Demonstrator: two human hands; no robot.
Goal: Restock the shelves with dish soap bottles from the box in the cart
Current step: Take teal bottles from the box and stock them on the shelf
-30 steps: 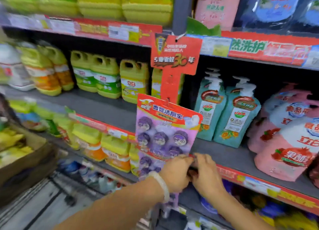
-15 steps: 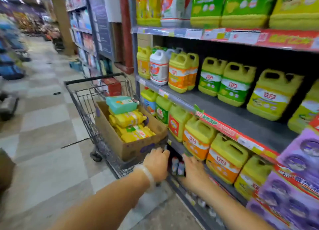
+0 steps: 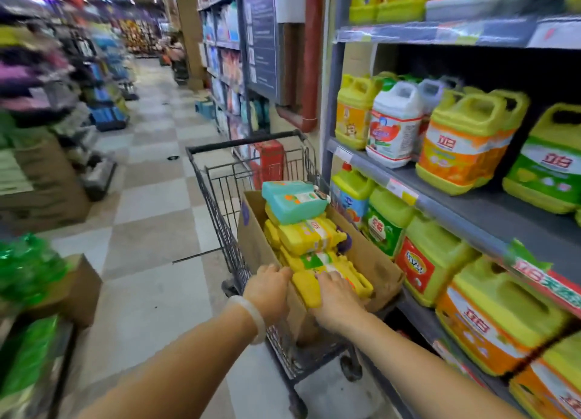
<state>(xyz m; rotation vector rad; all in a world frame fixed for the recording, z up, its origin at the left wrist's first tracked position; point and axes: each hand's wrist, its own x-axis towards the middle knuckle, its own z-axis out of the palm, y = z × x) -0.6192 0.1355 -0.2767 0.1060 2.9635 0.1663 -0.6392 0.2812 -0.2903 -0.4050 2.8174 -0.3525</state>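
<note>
Head view: both hands are reaching into the box (image 3: 261, 245), which is sitting in the cart (image 3: 220, 198) parked just beside the shelves (image 3: 471, 198), so each bottle is needing only a short carry.
Left hand (image 3: 270, 288): it is resting on the near left edge of the box, fingers curled over the cardboard rim, apparently steadying it; a pale bangle (image 3: 251, 318) is sitting on the wrist.
Right hand (image 3: 334, 292): it is lying on top of the nearest yellow bottle (image 3: 309, 288), fingers spread over its upper face; whether they are gripping it yet I cannot tell.
Dish soap bottles (image 3: 306, 234): they are lying flat in a stack inside the box, which is keeping them from toppling in the cart; a teal bottle (image 3: 292, 200) is lying on top at the far end.
Shelf stock: yellow, green and orange jugs (image 3: 465, 141) are standing upright with labels facing the aisle.
Step in hand: probably taking hold of the nearest bottle; it is still in the box.
Risk: the smooth plastic may be slipping under a flat palm.
</note>
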